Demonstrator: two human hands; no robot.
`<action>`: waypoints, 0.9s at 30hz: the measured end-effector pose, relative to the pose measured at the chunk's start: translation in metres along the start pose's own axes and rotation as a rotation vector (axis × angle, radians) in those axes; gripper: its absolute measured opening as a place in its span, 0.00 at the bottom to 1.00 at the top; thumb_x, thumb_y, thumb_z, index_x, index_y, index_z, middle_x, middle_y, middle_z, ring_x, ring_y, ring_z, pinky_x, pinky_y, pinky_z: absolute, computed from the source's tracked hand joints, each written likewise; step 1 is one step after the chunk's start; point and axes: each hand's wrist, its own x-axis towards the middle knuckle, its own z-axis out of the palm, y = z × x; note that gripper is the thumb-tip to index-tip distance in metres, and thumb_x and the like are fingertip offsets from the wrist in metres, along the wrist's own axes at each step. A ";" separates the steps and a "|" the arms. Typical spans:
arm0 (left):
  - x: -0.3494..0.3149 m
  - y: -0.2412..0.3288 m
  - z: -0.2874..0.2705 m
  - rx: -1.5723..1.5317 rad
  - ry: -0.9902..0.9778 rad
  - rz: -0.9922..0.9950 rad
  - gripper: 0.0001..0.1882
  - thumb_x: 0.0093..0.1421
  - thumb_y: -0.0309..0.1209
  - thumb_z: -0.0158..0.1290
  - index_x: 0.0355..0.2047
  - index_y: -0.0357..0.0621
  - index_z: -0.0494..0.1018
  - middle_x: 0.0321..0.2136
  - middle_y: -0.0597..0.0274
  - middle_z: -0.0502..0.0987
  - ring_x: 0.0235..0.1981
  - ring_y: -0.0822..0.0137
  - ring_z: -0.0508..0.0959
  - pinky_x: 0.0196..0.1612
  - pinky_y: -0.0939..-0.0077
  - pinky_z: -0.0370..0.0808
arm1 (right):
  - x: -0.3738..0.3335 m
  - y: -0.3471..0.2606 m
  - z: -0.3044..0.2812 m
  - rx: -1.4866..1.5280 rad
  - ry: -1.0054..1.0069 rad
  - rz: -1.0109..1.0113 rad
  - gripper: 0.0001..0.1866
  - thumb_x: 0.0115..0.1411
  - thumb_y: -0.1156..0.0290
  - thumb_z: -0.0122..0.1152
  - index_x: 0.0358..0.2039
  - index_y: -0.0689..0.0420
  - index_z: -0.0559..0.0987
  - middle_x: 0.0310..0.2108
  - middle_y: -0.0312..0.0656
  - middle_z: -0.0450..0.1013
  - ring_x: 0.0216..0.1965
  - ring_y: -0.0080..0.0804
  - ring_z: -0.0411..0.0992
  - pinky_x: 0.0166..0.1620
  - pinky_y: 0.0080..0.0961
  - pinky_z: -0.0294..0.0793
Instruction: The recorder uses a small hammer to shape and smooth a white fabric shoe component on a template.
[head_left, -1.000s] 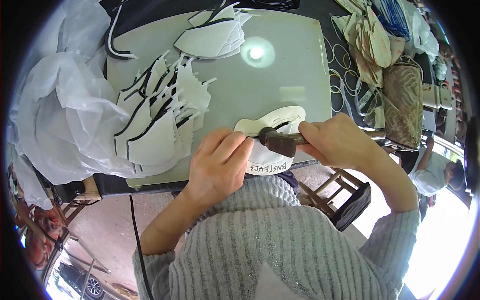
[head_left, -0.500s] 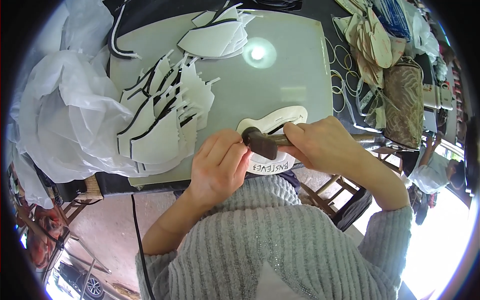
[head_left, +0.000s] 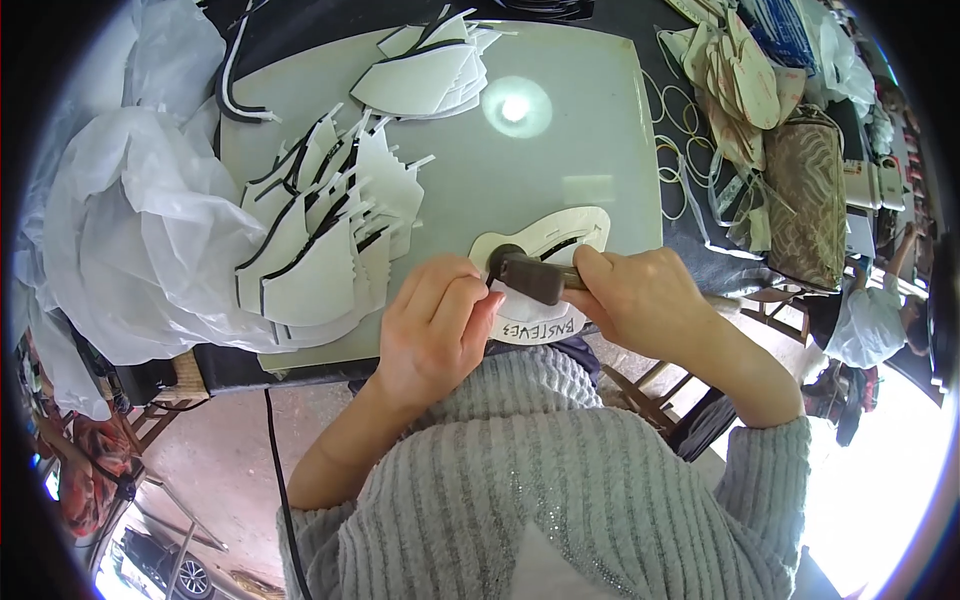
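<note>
My right hand (head_left: 645,300) is closed round the handle of a hammer (head_left: 535,278). Its dark head is over the left side of a pale, curved template (head_left: 565,222) at the front edge of the board. Handwriting and a dark slot show on the template. Close by the hammer head, my left hand (head_left: 435,315) has its fingers curled and pinched at the template's left edge. What those fingers hold is hidden. To the left lie several overlapping white cut pieces (head_left: 315,270) with black edging, and a second stack of white pieces (head_left: 420,80) is farther back.
The pieces rest on a smooth grey-green board (head_left: 560,150). A crumpled white plastic bag (head_left: 150,230) fills the left side. On the right are loops of thin cord (head_left: 680,165), a bundle of pale shaped pieces (head_left: 735,80) and a brown patterned pouch (head_left: 805,200). A co-worker (head_left: 870,315) is at far right.
The hammer has tilted and its head has shifted slightly right, with less of the handle showing past my right hand. My left hand stays pinched at the template's edge.
</note>
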 end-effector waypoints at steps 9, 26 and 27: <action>0.028 0.003 -0.009 0.051 -0.168 -0.206 0.10 0.52 0.25 0.62 0.34 0.38 0.74 0.30 0.58 0.76 0.29 0.60 0.75 0.31 0.69 0.72 | -0.024 0.007 -0.023 0.164 0.242 0.112 0.16 0.65 0.62 0.61 0.27 0.58 0.68 0.12 0.41 0.65 0.11 0.41 0.68 0.15 0.33 0.64; 0.068 0.008 -0.018 0.119 -0.547 -0.367 0.09 0.51 0.27 0.62 0.28 0.44 0.71 0.26 0.61 0.76 0.31 0.57 0.77 0.32 0.60 0.72 | -0.038 0.024 -0.004 0.057 0.087 0.215 0.16 0.67 0.60 0.57 0.30 0.59 0.69 0.14 0.45 0.70 0.17 0.48 0.71 0.21 0.43 0.69; 0.069 0.008 -0.019 0.104 -0.533 -0.372 0.09 0.51 0.27 0.62 0.28 0.44 0.71 0.26 0.61 0.76 0.31 0.56 0.77 0.32 0.60 0.72 | -0.037 0.025 -0.006 0.056 0.095 0.214 0.16 0.67 0.60 0.57 0.30 0.59 0.69 0.14 0.45 0.70 0.17 0.48 0.71 0.21 0.43 0.69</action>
